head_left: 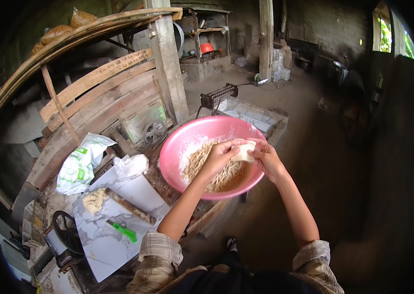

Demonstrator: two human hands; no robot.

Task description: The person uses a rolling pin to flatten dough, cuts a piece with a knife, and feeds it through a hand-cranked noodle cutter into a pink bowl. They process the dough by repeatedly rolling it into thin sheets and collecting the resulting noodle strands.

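Over the pink basin (172, 154) of pale strips (202, 164) — left hand (223, 155) and right hand (267, 159) both pinching a flat whitish piece (242, 153).

Interior, dim. Daylight source: window (385, 36), beyond and right of the hands (267, 157). Deep shadow: floor (307, 125), right of hands. Fisheye bowing: wooden boards (96, 76), left of hands. Rim: black vignette.
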